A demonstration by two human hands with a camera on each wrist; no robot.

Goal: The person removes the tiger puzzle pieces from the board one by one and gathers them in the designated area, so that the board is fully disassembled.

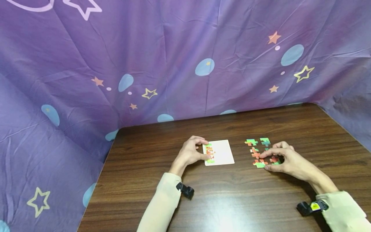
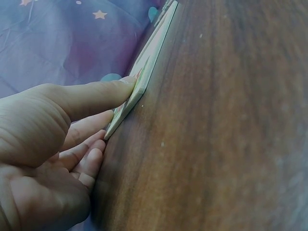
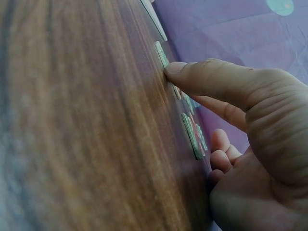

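Puzzle pieces (image 1: 251, 141), red and green, lie loose in a cluster on the right of the bench (image 1: 139, 199), and here's my right hand (image 1: 294, 163) among them: thumb and index finger pinching the near-left piece (image 1: 260, 165), the thumb at its near side, the index tip at its far side! Over on the left, my left hand (image 1: 189, 153) grips the white board (image 1: 223, 153) by its left edge, thumb pressed on top, index finger at the far-left corner. A strip of fitted pieces (image 1: 209, 145) runs along that edge, partly under my thumb, while the board's right part shows plain white. Left of the cluster, well apart from it, lies that board, and behind everything hangs the purple cloth (image 1: 174, 42), stars and all!
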